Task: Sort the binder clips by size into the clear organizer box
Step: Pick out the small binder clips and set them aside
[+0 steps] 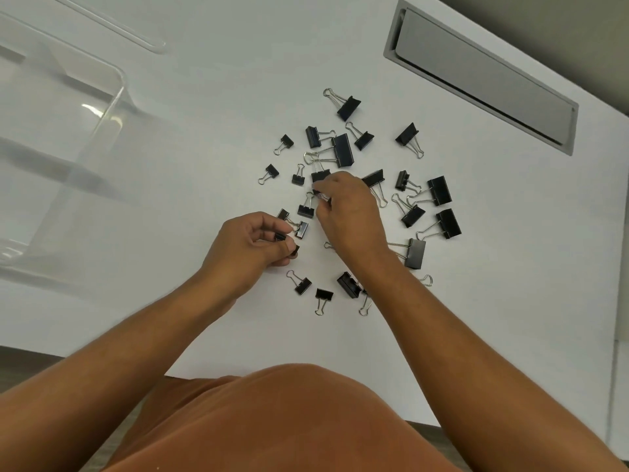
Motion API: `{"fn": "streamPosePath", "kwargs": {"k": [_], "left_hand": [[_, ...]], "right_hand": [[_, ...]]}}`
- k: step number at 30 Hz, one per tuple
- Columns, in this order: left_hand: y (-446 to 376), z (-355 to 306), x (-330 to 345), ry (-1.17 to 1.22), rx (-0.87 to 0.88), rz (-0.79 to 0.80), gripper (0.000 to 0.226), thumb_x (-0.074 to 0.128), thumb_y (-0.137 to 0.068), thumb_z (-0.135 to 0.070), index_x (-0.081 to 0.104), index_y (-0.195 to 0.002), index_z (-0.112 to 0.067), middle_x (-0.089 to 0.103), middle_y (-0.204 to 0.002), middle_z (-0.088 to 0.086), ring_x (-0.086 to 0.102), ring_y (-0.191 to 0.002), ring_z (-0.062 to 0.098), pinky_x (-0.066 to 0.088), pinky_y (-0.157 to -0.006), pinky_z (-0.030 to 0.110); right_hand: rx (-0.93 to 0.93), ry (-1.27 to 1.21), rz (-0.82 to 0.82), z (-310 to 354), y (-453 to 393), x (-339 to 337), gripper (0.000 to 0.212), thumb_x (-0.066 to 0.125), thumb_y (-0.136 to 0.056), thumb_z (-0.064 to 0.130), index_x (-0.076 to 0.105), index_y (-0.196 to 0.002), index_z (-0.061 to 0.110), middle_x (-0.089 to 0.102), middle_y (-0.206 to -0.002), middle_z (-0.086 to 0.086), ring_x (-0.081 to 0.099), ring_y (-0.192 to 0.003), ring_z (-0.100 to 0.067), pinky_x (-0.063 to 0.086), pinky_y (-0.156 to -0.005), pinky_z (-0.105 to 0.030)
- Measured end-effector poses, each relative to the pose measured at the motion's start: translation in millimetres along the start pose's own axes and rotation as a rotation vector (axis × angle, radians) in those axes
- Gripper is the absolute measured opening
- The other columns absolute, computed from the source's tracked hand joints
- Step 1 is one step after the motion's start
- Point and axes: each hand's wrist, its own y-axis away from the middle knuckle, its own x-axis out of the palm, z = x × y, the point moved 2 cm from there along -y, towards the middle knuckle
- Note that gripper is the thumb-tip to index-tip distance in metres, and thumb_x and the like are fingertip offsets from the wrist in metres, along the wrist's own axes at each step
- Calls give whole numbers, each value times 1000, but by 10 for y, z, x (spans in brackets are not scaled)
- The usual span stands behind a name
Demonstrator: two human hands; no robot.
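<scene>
Seen from above, black binder clips (pixel 343 149) of several sizes lie scattered across the middle of a white tabletop (pixel 211 107). The left hand (pixel 252 247) is curled, its thumb and fingertips pinching small clips (pixel 285 240) near the front of the scatter. The right hand (pixel 347 212) reaches into the centre, fingers closed around another small clip (pixel 321 195). The clear box (pixel 58 141) stands at the tabletop's left edge, well apart. A grey cable hatch (pixel 483 76) sits in the far right corner.

an office: white desk (pixel 177 137) with a grey cable hatch (pixel 483 76), binder clips (pixel 343 149).
</scene>
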Motion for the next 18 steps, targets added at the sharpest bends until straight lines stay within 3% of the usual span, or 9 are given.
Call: {"fn": "streamPosePath", "kwargs": {"k": [3,7,12,15,18], "left_hand": [[19,6,-44,-2,2,-11,16,80,-90,-6,75,-105,-11,79,-93,12,81,-90,28,61,-97,48],[47,7,-78,-17,10,-16,15,79,-91,-7,76,-105,-12,80,-93,11,81,-90,26,61,-98,47],[125,-13,-28,-20,29,-14,15,79,-92,-7,77,-106,-11,80,-93,10,81,-90,24,62,-96,44],[189,11,19,-27,33,-11,14,79,-92,-7,78,-105,-13,80,-90,7,81,-90,27,61,-98,47],[261,57,82,-39,38,-9,13,79,-92,-8,78,-104,-14,80,-94,10,81,-89,28,60,-99,50]], "right_hand": [[-33,84,19,30,-7,51,32,59,-97,-1,75,-123,7,69,-114,-10,60,-107,-31,44,-82,-27],[-7,140,62,43,-9,41,25,55,-95,-5,73,-109,4,65,-110,-10,58,-101,-28,50,-80,-34],[33,165,164,100,15,-22,19,50,-90,-9,61,-90,6,55,-92,-7,54,-82,-26,38,-65,-34],[80,142,147,56,72,-54,18,51,-88,-6,64,-95,4,62,-94,-9,60,-83,-27,51,-70,-41],[95,110,182,-41,112,-63,31,55,-90,-6,70,-113,9,67,-107,-8,64,-95,-27,49,-72,-36]]}}
